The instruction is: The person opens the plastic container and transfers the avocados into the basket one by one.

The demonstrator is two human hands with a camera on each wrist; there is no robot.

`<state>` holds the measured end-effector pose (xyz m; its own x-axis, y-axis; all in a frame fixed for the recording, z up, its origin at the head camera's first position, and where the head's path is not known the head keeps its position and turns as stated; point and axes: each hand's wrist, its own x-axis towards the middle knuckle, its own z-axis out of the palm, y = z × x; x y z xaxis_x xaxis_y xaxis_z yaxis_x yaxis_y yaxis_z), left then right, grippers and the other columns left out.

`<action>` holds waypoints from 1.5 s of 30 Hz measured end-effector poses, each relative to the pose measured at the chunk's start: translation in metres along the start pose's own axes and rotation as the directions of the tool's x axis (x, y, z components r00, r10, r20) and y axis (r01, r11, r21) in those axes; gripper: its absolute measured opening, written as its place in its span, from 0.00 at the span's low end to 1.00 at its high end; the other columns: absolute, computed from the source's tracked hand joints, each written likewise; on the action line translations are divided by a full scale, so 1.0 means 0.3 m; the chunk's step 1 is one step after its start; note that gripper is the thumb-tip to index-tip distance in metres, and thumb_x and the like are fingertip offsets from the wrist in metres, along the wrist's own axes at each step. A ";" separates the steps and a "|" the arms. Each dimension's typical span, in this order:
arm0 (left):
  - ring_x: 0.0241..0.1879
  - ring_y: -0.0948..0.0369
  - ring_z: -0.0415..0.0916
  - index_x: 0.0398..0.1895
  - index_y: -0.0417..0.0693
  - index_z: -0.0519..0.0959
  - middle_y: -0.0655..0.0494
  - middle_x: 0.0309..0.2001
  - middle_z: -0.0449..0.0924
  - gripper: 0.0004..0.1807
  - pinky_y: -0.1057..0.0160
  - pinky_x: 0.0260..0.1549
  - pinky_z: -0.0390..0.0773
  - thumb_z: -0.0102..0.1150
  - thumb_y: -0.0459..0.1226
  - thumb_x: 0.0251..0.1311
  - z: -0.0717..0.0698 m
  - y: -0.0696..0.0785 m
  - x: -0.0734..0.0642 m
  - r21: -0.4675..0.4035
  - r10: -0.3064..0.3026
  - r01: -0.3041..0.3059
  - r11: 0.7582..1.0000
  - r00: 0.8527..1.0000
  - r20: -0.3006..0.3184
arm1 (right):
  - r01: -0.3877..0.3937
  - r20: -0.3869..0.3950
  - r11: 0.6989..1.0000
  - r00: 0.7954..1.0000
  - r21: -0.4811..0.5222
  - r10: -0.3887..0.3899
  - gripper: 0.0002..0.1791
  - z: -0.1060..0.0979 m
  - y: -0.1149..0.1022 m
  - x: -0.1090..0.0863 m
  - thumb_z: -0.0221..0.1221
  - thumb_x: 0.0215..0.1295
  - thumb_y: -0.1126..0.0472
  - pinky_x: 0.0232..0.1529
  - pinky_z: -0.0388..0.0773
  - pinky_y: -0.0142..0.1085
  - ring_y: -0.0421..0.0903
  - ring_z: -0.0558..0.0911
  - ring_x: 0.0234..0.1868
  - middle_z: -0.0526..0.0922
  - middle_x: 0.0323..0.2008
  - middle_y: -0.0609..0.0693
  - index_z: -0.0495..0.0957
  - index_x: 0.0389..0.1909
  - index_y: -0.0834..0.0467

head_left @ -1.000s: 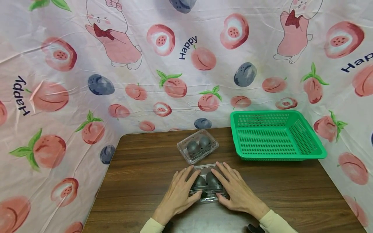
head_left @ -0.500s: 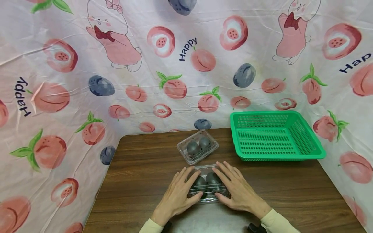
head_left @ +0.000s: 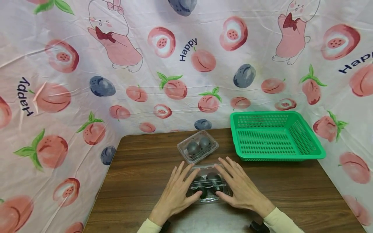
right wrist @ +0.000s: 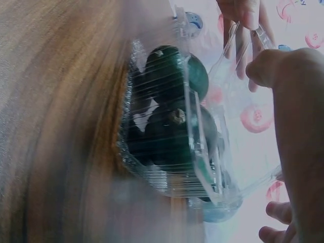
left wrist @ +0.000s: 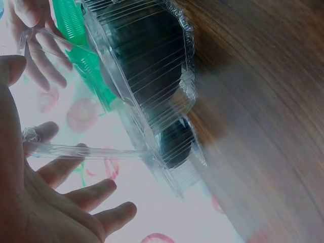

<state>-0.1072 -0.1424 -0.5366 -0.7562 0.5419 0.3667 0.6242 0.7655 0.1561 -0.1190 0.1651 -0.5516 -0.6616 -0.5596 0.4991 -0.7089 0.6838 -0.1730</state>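
Observation:
Between the two hands on the table stands a clear plastic clamshell box (head_left: 207, 199) holding several dark green round fruits (right wrist: 174, 132) that look like avocados. Its lid (left wrist: 96, 151) is tilted up, its front edge apart from the base. The left hand (head_left: 178, 191) is at the box's left side, fingers spread and fairly straight, touching the lid with its thumb near the front. Mirroring it, the right hand (head_left: 242, 188) touches the lid from the right side with spread fingers. In the wrist views the lid edge lies against the fingers; the exact contact of the thumbs is partly hidden.
A second clear box (head_left: 198, 147) with dark round fruits sits just behind, with its lid down. A green perforated basket (head_left: 276, 142) stands at the back right of the wooden table (head_left: 140, 168). Fruit-printed cloth (head_left: 175, 64) hangs behind and at the sides.
The lid's front edge has risen and moved back from the base, showing more of the fruits at the front. Both hands have lifted slightly with it. The second box and the basket stay put.

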 end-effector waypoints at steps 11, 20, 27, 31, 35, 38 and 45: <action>0.84 0.31 0.67 0.89 0.55 0.67 0.43 0.84 0.73 0.49 0.23 0.73 0.76 0.74 0.59 0.70 -0.011 -0.017 0.000 -0.015 0.027 -0.029 0.999 0.997 -0.076 | -0.013 -0.029 0.999 1.000 -0.036 0.012 0.52 -0.055 0.017 0.012 0.56 0.79 0.23 0.79 0.72 0.70 0.73 0.70 0.84 0.66 0.88 0.60 0.63 0.90 0.53; 0.85 0.33 0.67 0.91 0.57 0.64 0.47 0.85 0.71 0.52 0.24 0.74 0.76 0.75 0.57 0.68 -0.031 -0.035 0.005 -0.033 0.043 -0.047 0.998 0.992 -0.115 | -0.024 -0.053 0.999 0.998 -0.035 0.022 0.53 -0.081 0.033 0.003 0.48 0.81 0.21 0.82 0.67 0.68 0.72 0.69 0.85 0.67 0.88 0.62 0.64 0.89 0.56; 0.84 0.32 0.68 0.89 0.52 0.66 0.44 0.84 0.72 0.51 0.24 0.74 0.76 0.76 0.55 0.67 -0.041 -0.052 0.017 -0.049 0.063 -0.070 0.996 0.989 -0.135 | -0.006 -0.102 0.999 0.995 -0.047 0.001 0.54 -0.091 0.045 -0.004 0.45 0.82 0.22 0.96 0.42 0.46 0.72 0.70 0.84 0.68 0.87 0.63 0.63 0.88 0.62; 0.85 0.33 0.67 0.91 0.54 0.62 0.45 0.85 0.70 0.54 0.24 0.75 0.75 0.77 0.55 0.66 -0.048 -0.060 0.028 -0.055 0.062 -0.069 0.996 0.991 -0.118 | -0.024 -0.095 0.999 0.995 -0.041 0.020 0.56 -0.098 0.049 -0.011 0.45 0.82 0.21 0.96 0.37 0.43 0.71 0.69 0.84 0.67 0.87 0.63 0.62 0.88 0.63; 0.86 0.33 0.64 0.93 0.57 0.58 0.44 0.87 0.68 0.55 0.22 0.76 0.73 0.75 0.55 0.68 -0.054 -0.070 0.041 -0.071 0.052 -0.058 0.996 0.994 -0.092 | -0.061 -0.059 0.997 0.996 -0.037 0.059 0.58 -0.108 0.050 -0.024 0.47 0.80 0.19 0.96 0.43 0.47 0.71 0.68 0.85 0.66 0.88 0.61 0.61 0.89 0.62; 0.87 0.33 0.63 0.93 0.58 0.58 0.43 0.87 0.67 0.55 0.22 0.76 0.71 0.74 0.55 0.68 -0.057 -0.078 0.049 -0.074 0.044 -0.049 0.996 0.996 -0.076 | -0.070 -0.049 0.997 0.996 -0.033 0.068 0.59 -0.113 0.049 -0.033 0.49 0.79 0.19 0.96 0.44 0.47 0.71 0.68 0.85 0.66 0.88 0.62 0.61 0.89 0.62; 0.87 0.33 0.62 0.93 0.59 0.59 0.45 0.88 0.65 0.52 0.22 0.78 0.70 0.73 0.58 0.70 -0.065 -0.103 0.070 -0.054 0.044 -0.049 0.997 0.996 -0.083 | -0.057 -0.057 0.998 0.997 -0.033 0.055 0.58 -0.114 0.045 -0.056 0.51 0.79 0.21 0.95 0.33 0.38 0.73 0.70 0.83 0.67 0.87 0.63 0.63 0.88 0.64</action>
<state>-0.1385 -0.1613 -0.5157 -0.7091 0.5444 0.4481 0.6699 0.7185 0.1872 -0.1091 0.1998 -0.5333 -0.6850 -0.4934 0.5361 -0.6613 0.7299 -0.1732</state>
